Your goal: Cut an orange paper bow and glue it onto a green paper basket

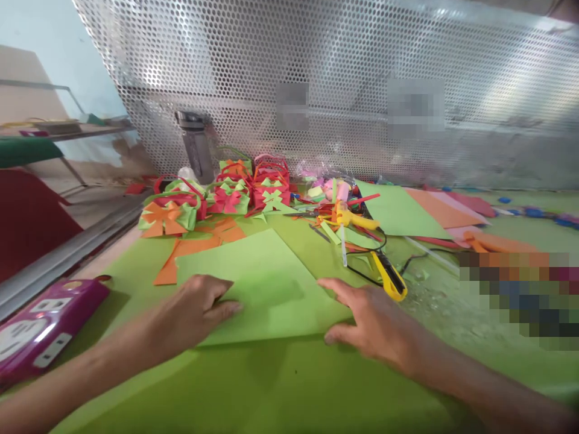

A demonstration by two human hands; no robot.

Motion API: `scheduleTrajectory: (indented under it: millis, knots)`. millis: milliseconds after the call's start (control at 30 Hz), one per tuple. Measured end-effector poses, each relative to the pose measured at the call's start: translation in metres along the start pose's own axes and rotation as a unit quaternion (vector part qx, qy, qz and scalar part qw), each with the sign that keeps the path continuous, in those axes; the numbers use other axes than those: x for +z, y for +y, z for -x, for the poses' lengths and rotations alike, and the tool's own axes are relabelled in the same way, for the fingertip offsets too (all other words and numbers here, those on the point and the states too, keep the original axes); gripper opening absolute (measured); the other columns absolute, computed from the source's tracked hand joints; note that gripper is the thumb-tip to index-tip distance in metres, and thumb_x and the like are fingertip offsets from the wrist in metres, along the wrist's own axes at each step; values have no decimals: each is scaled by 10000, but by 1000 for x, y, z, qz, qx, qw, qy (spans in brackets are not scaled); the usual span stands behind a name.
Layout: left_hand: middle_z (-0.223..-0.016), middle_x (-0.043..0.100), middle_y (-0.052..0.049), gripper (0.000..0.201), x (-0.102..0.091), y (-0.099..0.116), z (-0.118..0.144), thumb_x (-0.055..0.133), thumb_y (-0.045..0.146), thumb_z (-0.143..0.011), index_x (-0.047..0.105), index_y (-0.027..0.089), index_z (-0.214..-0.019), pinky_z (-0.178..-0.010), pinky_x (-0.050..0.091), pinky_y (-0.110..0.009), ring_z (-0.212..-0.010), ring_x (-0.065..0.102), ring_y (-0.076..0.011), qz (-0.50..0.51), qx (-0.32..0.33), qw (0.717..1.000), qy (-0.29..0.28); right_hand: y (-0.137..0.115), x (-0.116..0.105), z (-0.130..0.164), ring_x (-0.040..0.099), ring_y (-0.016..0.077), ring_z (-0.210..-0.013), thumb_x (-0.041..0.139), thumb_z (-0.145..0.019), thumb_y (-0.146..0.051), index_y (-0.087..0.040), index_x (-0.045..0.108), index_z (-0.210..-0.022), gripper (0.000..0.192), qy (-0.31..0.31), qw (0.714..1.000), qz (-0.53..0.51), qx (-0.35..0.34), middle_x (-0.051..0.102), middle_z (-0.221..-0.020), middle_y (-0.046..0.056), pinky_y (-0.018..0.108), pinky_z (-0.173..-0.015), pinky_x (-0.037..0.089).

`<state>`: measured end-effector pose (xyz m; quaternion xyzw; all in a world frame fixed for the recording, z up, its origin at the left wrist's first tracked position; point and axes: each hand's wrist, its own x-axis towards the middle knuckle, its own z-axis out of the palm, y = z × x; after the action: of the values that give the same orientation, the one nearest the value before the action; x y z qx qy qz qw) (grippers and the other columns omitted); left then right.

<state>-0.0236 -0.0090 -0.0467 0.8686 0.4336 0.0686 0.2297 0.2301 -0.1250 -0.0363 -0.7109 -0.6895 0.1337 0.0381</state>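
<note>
Near tabletop: a bright green surface (289,392) runs along the front edge, bare and shadowed below the hands.
Left hand: the person's left hand (194,304) lies over the left side of the paper, thumb and forefinger parted and not clenched; its other fingers are hidden.
Right hand: the person's right hand (373,316) is at the paper's right corner, thumb by the near edge and forefinger reaching along the side, spread apart rather than closed; how firmly it presses cannot be told.
Light green sheet: the paper (260,283) lies on the tabletop between the two hands, its far corner pointing away from the person.
Power strip: a magenta unit with white socket plates (49,325) sits at the far left, beside the left forearm.
Yellow cutter: a yellow-and-black tool (389,278) lies just beyond the right hand.
Orange paper: cut pieces (181,256) lie behind the sheet, partly covered by it.
Glue gun: a yellow one (357,220) rests among paper strips and a black cord.
Coloured sheets: green, orange and pink papers (402,211) overlap at right.
Paper baskets: small red and green ones with handles (272,194) stand grouped at left centre.
Bottle: a grey one with a dark lid (196,147) stands upright behind them.
Backdrop: a perforated metal panel (253,54) rises behind everything on the table.
</note>
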Motion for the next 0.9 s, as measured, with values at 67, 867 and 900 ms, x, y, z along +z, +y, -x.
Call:
scheduleTrajectory:
  millis: [67, 867, 900]
  knots:
    - [-528, 356, 35, 355, -3, 4, -12, 484, 435, -763, 338, 208, -532, -462, 260, -235, -492, 361, -112, -34, -9, 999, -26, 2, -4, -1, 713, 321, -822, 806, -686, -338, -165, 499, -1394, 791, -9, 1000, 9, 3, 762, -837, 129, 342, -652, 495]
    - [-613, 516, 3, 279, 5, 24, -6, 435, 397, -801, 477, 191, -617, -548, 335, -258, -599, 519, -167, -50, 16, 986, -155, 4, 11, -3, 609, 132, -649, 673, -711, -66, -222, 489, -1389, 719, -81, 969, -235, -15, 707, -735, -19, 215, -613, 427]
    - [-579, 466, 18, 284, 3, 24, -10, 438, 394, -795, 454, 191, -597, -521, 305, -251, -569, 483, -152, -38, 19, 986, -162, 5, 12, -4, 598, 127, -635, 661, -727, -69, -214, 486, -1389, 700, -78, 969, -233, -21, 699, -719, -22, 209, -599, 414]
